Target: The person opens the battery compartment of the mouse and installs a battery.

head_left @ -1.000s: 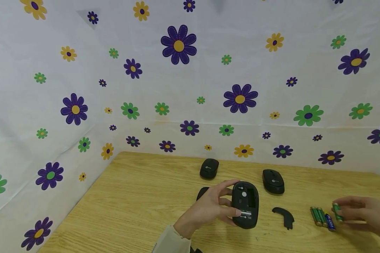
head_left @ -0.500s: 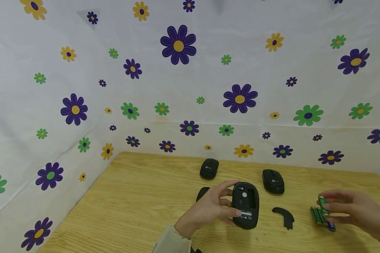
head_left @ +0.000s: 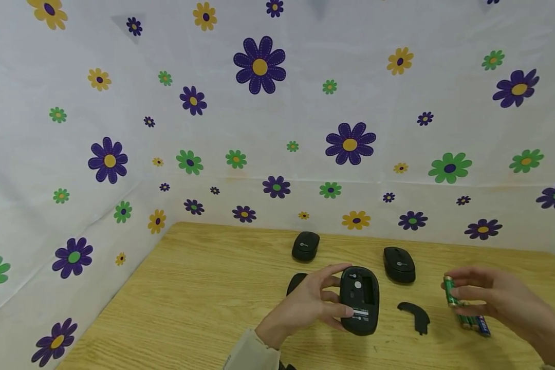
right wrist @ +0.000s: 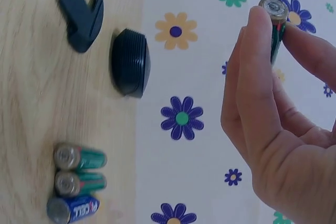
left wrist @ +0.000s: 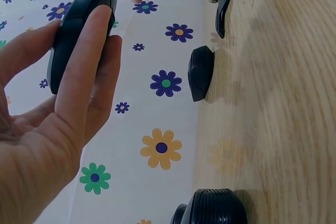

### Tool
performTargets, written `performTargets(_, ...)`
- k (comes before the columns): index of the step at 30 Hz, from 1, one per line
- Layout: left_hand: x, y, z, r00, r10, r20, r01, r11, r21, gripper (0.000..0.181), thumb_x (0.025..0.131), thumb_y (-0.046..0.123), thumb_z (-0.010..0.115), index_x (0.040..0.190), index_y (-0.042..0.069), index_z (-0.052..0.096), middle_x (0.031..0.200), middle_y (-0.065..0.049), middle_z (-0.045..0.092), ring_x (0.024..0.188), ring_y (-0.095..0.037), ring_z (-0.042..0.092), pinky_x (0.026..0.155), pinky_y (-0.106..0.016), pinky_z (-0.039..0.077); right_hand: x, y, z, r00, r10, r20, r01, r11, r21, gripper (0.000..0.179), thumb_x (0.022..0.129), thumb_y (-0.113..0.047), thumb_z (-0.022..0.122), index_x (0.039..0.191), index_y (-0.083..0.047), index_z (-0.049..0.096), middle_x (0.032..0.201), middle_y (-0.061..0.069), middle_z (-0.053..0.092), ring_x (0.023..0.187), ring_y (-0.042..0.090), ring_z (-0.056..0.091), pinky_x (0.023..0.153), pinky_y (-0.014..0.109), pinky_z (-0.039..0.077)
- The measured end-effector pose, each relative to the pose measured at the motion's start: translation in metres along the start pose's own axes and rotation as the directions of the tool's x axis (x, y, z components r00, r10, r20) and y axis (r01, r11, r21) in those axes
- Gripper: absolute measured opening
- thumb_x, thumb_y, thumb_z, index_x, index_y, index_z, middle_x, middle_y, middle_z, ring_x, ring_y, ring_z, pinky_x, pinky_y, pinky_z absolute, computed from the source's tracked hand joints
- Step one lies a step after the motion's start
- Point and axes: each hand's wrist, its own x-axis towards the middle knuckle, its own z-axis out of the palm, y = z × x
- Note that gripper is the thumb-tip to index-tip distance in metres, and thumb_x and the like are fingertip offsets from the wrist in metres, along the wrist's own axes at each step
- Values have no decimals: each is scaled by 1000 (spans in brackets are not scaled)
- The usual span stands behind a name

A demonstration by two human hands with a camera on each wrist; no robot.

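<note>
Flowered cloth (head_left: 305,113) backs the table (head_left: 213,277). Left hand (head_left: 307,302) grips a mouse (head_left: 359,303), battery bay (head_left: 368,290) uncovered; right hand (head_left: 497,295) pinches a green battery (head_left: 449,288).

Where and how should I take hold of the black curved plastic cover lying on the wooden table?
Probably pinch the black curved plastic cover across its straight leg, coming from above. It lies low on the wooden table, and its leg is narrow with bare wood along both edges, leaving room for fingers. The right hand holds a green cylindrical battery, so free it first.

Smooth dark plastic mouse (head_left: 361,300), battery (right wrist: 275,13) with shiny metal end, wood-grain tabletop (head_left: 199,282)
</note>
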Motion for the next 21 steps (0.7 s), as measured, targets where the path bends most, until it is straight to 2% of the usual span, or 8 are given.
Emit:
performTargets(4, 0, 1, 0, 1000, -2, -4, 2, 1000, 1, 76, 85, -20, 65, 151, 13, 48, 120, -13, 62, 93, -23, 69, 63, -38, 64, 2, -4, 7, 1000, -25, 0, 25, 999, 20, 27, 103, -4, 56, 125, 11, 56, 107, -4, 62, 89, 17, 68, 80, 38, 63)
performTargets(7, 0, 1, 0, 1000, -1, -4, 1, 1000, 0, 76, 85, -20, 65, 151, 13, 48, 119, -13, 62, 93, -24, 69, 63, -38, 64, 3, -2, 11, 998, -65, 19, 63, 995, 75, 19, 103, -2, 56, 121, -2, 64, 107, -5, 62, 90, 18, 67, 79, 38, 63)
performTargets(10, -1, 1, 0, 1000, 2, -3, -2, 1000, -3, 75, 85, -19, 64, 151, 14, 48, 119, -13, 61, 94, -24, 68, 64, -39, 64, 6, -2, 15, 995, -95, 35, 90, 989, 117, 22, 102, 1, 56, 115, -12, 67, 107, -5, 62, 90, 18, 68, 79, 39, 63)
performTargets(12, -1, 1, 0, 1000, 4, -4, -4, 1000, -5, 75, 85, -19, 64, 151, 14, 48, 120, -13, 61, 94, -24, 68, 64, -39, 64, 6, -4, 18, 994, -100, 34, 95, 989, 115, 21, 102, 1, 56, 115, -12, 67, 107, -4, 62, 90, 18, 68, 78, 40, 63)
performTargets(17, -2, 2, -1, 1000, 6, -7, -6, 1000, 1, 75, 85, -18, 64, 151, 14, 47, 120, -13, 61, 95, -24, 68, 65, -40, 64, 7, -12, 28, 996, -90, 13, 89, 992, 88, 19, 101, 0, 59, 119, 0, 63, 107, 0, 62, 91, 18, 68, 80, 43, 62)
performTargets(21, -2, 3, -1, 1000, 8, -6, -8, 1000, 2, 75, 85, -19, 64, 150, 14, 48, 120, -13, 61, 95, -24, 68, 65, -40, 64, 8, -16, 34, 995, -98, 25, 94, 986, 138, 20, 100, 1, 60, 118, -5, 64, 109, 1, 62, 93, 19, 68, 82, 44, 62)
